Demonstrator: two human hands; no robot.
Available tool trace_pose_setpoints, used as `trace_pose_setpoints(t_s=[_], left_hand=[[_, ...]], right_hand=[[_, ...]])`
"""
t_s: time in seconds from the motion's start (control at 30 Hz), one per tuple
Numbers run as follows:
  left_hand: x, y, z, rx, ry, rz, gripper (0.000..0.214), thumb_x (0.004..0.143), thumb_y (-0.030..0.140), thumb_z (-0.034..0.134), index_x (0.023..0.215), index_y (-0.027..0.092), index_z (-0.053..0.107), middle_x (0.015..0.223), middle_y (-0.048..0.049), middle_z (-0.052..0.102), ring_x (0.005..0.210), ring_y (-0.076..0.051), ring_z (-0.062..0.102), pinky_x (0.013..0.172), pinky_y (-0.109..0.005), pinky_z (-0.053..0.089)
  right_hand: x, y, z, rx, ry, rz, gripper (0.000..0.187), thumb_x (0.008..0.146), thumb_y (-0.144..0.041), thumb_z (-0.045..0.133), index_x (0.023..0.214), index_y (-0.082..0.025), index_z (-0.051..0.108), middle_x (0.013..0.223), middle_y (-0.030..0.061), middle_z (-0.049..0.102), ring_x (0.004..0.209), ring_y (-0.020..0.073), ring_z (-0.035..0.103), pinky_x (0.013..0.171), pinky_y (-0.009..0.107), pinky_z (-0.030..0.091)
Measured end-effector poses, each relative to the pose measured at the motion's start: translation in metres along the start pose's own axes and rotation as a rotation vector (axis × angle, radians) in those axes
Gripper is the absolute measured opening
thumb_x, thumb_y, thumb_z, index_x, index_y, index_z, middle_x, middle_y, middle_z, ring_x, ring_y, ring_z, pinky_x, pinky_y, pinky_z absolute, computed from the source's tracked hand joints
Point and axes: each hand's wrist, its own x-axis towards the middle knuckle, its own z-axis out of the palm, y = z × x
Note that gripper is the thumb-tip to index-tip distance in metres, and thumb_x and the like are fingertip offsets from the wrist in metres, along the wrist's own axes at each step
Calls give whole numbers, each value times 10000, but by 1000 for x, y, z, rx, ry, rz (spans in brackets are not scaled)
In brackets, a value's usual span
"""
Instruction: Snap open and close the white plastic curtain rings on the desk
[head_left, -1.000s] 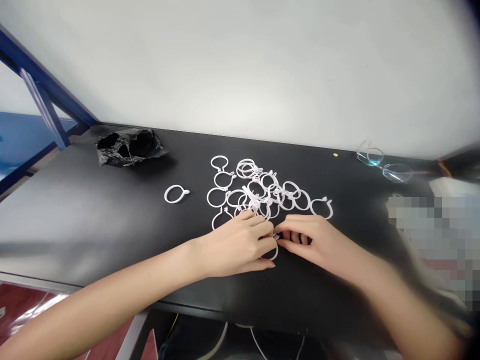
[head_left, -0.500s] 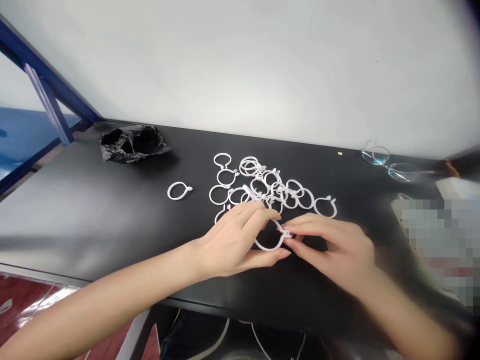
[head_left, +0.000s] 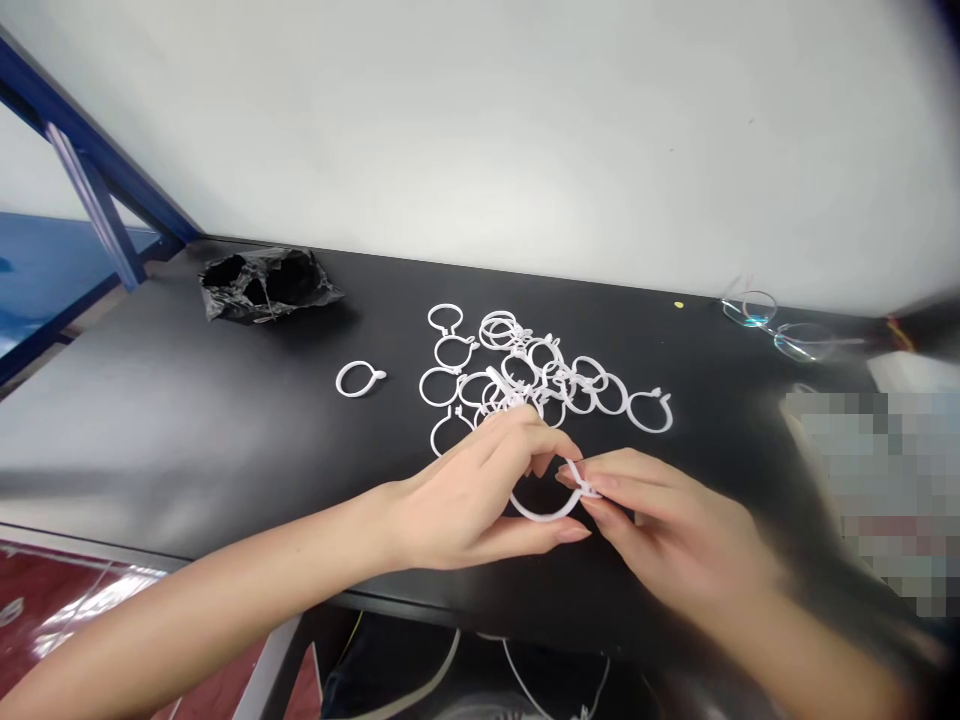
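Observation:
Between my hands is a white plastic ring clip (head_left: 546,517), a loop with small tabs at its joint. My left hand (head_left: 480,490) curls round the loop, thumb along its near side and fingers over the far side. With thumb and fingertips, my right hand (head_left: 675,520) pinches the tabs at the loop's right end. Just beyond my hands lies a pile of similar white rings (head_left: 517,370), several of them overlapping. One ring (head_left: 355,393) lies apart to the left, its tabs together; another ring (head_left: 651,428) at the pile's right edge has its ends apart.
A crumpled black plastic bag (head_left: 270,290) stands open at the back left of the black table (head_left: 225,430). Eyeglasses (head_left: 757,312) rest at the back right, near a small yellow bit (head_left: 679,305). A pale wall (head_left: 480,140) rises behind; a blue metal frame (head_left: 112,170) is at left.
Both hands have shifted slightly nearer to me and to the right with the ring clip. My left fingertips now reach closer to its tabs. The other rings lie as before.

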Motion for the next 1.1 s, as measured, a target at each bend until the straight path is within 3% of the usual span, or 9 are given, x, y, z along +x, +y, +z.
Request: trace_pose_setpoints(t_s=[0.2,0.5,0.57,0.63,0.7,0.8,0.9,0.97,1.1], left_hand=[[-1,-2,3,-16,24,36,297,964,422,504,1119,177,440,846,-33,533,767,-150,498,721,-277,471],[0,0,4,17,20,16,247,950,361,539,1094,183,445,823,-28,545,749,-151,522,690,-283,490],[3,0,-5,80,7,23,268,928,350,581,1101,188,456,866,-39,582,795,-160,558,738,-303,504],[4,-3,-22,190,80,-34,260,907,299,614,1099,199,470,905,-37,604,836,-161,586,790,-318,509],[-1,-12,-43,313,285,-171,239,898,225,609,1094,208,473,925,-27,605,864,-154,601,835,-325,508],[-20,-35,-75,423,460,-393,286,864,299,638,1083,209,476,946,-22,604,908,-170,613,884,-354,506],[-42,-57,-94,502,387,-643,330,842,422,638,1048,206,496,892,-17,610,872,-190,616,793,-334,516],[-53,-65,-99,574,278,-750,356,838,472,624,1035,192,526,943,-47,621,904,-218,610,783,-345,509],[-62,-67,-101,693,122,-731,347,870,482,554,1038,179,588,1013,-88,624,968,-259,575,868,-395,477]], right_hand=[[0,-2,-1,35,-57,27,136,883,-115,615,876,-184,732,837,58,780,701,152,746,625,187,623],[1,-5,-3,-13,-124,54,168,891,-142,601,876,-230,744,859,42,787,661,172,745,585,218,619],[2,4,-5,-9,-95,72,148,875,-170,636,953,-256,727,870,23,789,703,190,755,639,253,631],[6,18,-13,-3,-55,140,236,867,-218,658,1093,-280,679,915,16,787,782,213,761,726,311,636],[12,38,-29,-25,65,259,257,894,-244,613,1147,-279,644,922,22,780,768,215,754,720,348,628],[18,70,-58,-264,-10,391,192,871,-238,576,1010,-257,706,980,44,759,875,264,732,792,426,599],[13,98,-77,-377,-208,275,301,844,-189,477,977,-263,737,1085,51,737,1130,317,636,942,531,510],[6,112,-79,-380,-306,279,319,835,-180,486,1013,-258,739,1172,57,707,1092,292,654,900,488,529],[2,120,-72,-353,-365,314,229,842,-242,555,977,-231,741,1140,81,704,974,262,691,822,429,549]])
